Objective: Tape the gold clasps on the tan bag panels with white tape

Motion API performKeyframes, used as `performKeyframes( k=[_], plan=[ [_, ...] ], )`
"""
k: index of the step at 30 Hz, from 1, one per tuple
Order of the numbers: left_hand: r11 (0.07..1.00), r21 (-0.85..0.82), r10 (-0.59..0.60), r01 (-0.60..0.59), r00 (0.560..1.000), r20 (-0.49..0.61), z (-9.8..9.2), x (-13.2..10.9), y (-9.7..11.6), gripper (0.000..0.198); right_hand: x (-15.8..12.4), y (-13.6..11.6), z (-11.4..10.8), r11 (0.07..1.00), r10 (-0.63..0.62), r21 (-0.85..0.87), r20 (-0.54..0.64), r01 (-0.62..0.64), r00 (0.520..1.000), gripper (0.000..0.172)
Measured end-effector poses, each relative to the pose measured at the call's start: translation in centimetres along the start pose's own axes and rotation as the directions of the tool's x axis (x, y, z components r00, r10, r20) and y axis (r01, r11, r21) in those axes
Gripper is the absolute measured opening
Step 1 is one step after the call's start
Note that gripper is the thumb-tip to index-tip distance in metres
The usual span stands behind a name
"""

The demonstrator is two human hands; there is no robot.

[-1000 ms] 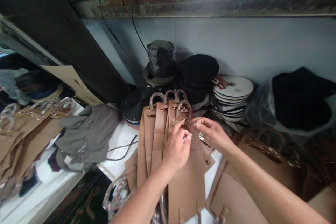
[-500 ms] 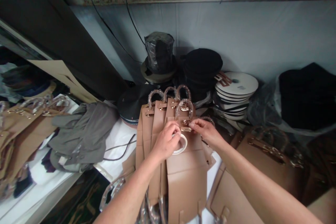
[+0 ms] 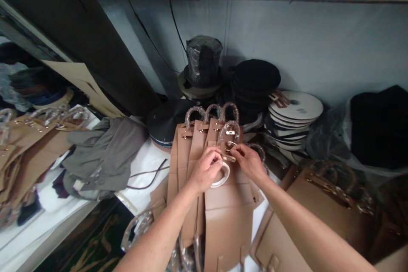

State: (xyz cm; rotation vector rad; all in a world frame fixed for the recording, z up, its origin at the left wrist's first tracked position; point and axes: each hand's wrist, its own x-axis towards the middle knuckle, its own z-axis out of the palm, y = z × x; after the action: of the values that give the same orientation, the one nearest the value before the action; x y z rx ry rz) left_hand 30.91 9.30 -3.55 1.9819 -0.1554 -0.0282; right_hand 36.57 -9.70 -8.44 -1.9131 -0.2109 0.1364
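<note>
My left hand [image 3: 207, 169] is closed, with a narrow roll of white tape [image 3: 227, 177] hanging from its curled fingers. The fingertips of my right hand [image 3: 250, 160] pinch at a gold-coloured metal clasp [image 3: 228, 159] near the top of a tan bag [image 3: 228, 225]. This bag lies flat, on top of others, below both hands. Its looped handle [image 3: 230, 126], wrapped in clear plastic, stands just beyond my fingers. Any small piece between the right fingertips is too fine to make out.
More tan bags [image 3: 182, 165] overlap on the left, others [image 3: 302, 204] lie at right. Behind stand black rolls [image 3: 256, 77] and stacked white reels [image 3: 301, 104]. A grey garment [image 3: 105, 153] lies on the white table [image 3: 145, 165] at left.
The view has shifted slightly left. My right fingers have shifted a little at the clasp, whose metal parts now sit differently. My left hand keeps the tape roll.
</note>
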Motion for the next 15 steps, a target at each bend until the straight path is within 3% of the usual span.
performKeyframes(
  k=[5,11,15],
  plan=[
    [1.0,-0.008,-0.002,0.002,1.0,0.001,-0.2,-0.1,0.0,0.012,0.7,0.2,-0.3,0.996,-0.038,-0.075,0.035,0.04,0.999,0.022],
    [1.0,-0.022,0.002,-0.002,1.0,0.018,-0.4,-0.2,-0.2,0.012,1.2,1.1,-0.2,0.998,-0.029,-0.06,-0.022,0.027,0.999,0.03],
    [0.999,-0.035,-0.002,0.002,1.0,0.008,-0.4,-0.3,-0.5,0.012,1.1,2.0,-0.3,0.95,-0.226,-0.214,0.031,0.227,0.974,0.017]
  ],
)
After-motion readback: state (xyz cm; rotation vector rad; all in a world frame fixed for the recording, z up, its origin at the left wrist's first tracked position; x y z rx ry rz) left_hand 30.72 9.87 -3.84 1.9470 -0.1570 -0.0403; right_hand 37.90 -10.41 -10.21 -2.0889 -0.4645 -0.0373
